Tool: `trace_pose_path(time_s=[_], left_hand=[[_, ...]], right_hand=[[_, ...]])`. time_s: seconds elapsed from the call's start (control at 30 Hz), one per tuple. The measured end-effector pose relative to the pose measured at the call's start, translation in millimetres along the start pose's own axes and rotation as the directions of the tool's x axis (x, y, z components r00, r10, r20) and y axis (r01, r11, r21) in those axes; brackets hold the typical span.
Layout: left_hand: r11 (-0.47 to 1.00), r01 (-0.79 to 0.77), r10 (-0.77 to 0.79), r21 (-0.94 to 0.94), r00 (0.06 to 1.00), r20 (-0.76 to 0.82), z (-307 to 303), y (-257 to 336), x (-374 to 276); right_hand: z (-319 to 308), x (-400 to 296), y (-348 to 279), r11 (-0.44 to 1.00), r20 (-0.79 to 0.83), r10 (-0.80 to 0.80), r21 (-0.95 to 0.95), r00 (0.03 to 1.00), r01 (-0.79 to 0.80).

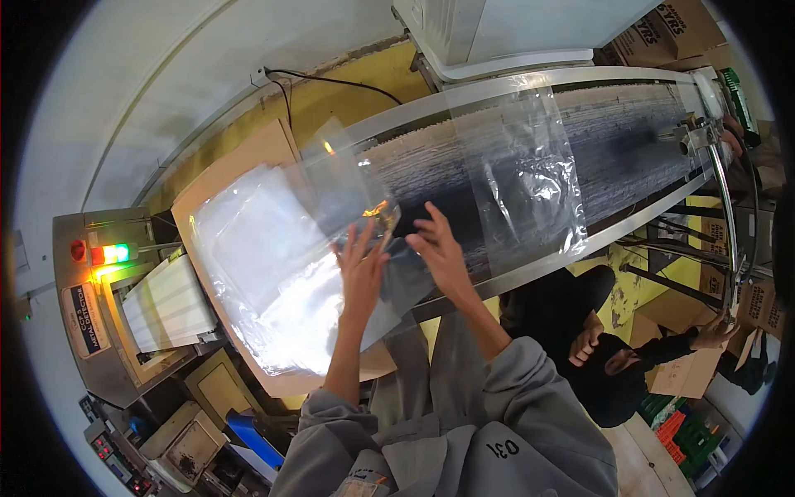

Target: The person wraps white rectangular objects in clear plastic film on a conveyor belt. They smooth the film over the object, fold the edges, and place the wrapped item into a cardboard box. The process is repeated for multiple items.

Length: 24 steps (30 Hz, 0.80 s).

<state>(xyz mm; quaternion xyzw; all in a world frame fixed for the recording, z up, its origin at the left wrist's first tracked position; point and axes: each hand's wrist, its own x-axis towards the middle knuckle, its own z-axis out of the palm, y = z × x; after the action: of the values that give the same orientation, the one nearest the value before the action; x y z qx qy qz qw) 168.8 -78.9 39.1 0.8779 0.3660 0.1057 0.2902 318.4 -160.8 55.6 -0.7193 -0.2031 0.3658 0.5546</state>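
My left hand (363,267), fingers spread, appears to touch a clear plastic bag (338,180) that reaches from a stack onto the conveyor belt. That stack of clear plastic bags (261,230) lies on a cardboard sheet (186,192), with strong glare on its near side. To the right, my right hand (444,258) hovers over the belt's near edge, fingers apart and holding nothing. Farther along the dark, worn conveyor belt (422,149), another clear bag (528,168) lies flat across it. Whether the left fingers pinch any film is hard to see.
A metal detector (84,310) with a lit signal lamp (115,253) stands at left. A metal rail (540,251) borders the belt. Another person (577,341) in dark clothing crouches right, a hand at a metal post (723,217). Cardboard boxes (677,373) and green crates (692,435) lie beyond.
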Motion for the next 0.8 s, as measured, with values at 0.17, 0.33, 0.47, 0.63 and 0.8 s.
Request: trace_pose_path(time_s=[0.17,0.33,0.47,0.63,0.8], left_hand=[[0.998,0.03,-0.029,-0.058,0.999,0.031,6.1,15.0,8.2],[0.875,0.378,-0.367,0.302,0.925,-0.093,-10.0,-46.1,-17.9],[0.806,0.462,-0.44,0.37,0.886,-0.148,-10.5,-52.6,-29.7],[0.77,0.54,-0.498,0.34,0.842,-0.21,-0.5,-46.3,-30.9],[0.884,0.323,-0.315,0.338,0.946,-0.081,-0.6,-35.7,-32.1]], right_hand=[[-19.7,12.1,45.9,0.99,-0.085,0.141,-0.001,0.986,-0.141],[-60.2,7.5,27.9,0.483,-0.271,-0.379,-0.873,0.885,-0.061],[-32.4,9.0,37.9,0.553,-0.098,-0.33,-0.826,0.939,0.108],[-27.5,14.4,69.6,0.425,-0.093,-0.311,-0.904,0.946,0.051],[-59.1,37.2,68.3,0.446,-0.212,-0.324,-0.894,0.922,-0.049]])
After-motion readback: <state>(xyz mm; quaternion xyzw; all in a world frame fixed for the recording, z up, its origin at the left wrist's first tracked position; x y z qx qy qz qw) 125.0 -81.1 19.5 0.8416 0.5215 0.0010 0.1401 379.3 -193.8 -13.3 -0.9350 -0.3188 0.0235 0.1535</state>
